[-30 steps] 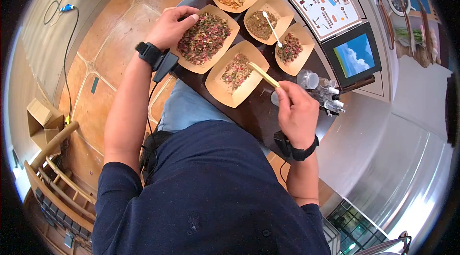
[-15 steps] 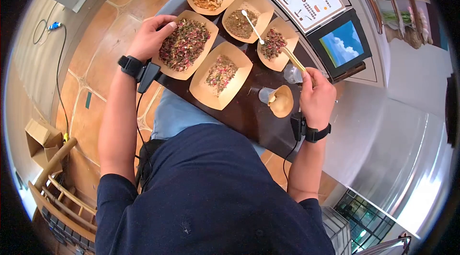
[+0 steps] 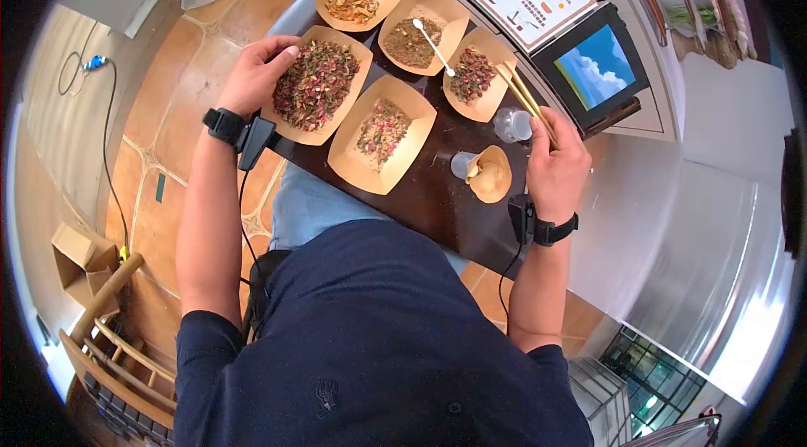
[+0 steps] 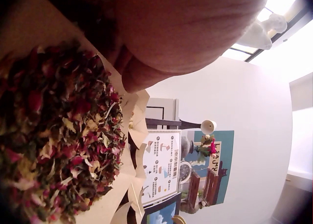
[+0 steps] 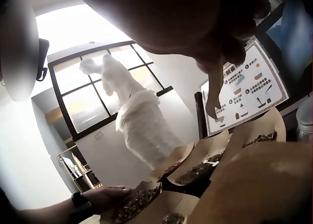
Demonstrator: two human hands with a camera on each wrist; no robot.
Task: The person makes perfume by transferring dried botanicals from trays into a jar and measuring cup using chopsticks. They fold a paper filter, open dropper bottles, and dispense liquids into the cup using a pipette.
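I've got left hand (image 3: pixel 252 81) fingers pinching the large petal tray (image 3: pixel 351 98) rim, likely steadying it; right hand (image 3: pixel 558 168) fingers grasp wooden tongs (image 3: pixel 528 98), tips by the small petal tray (image 3: pixel 486 107), presumably for reach.

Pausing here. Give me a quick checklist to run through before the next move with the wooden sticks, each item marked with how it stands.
1. Left hand steadying the large petal tray: ok, its thumb is at the rim.
2. Right hand holding both wooden sticks: ok.
3. Stick tips at the small petal tray: ok, they are by the petal mix.
4. Petals pinched between the tips: cannot tell, too small to see.
5. Paper cone seated firmly in the clear cup: cannot tell, its lower end is unclear.
6. White stick out of the trays: not ok, it lies across the brown-herb tray.
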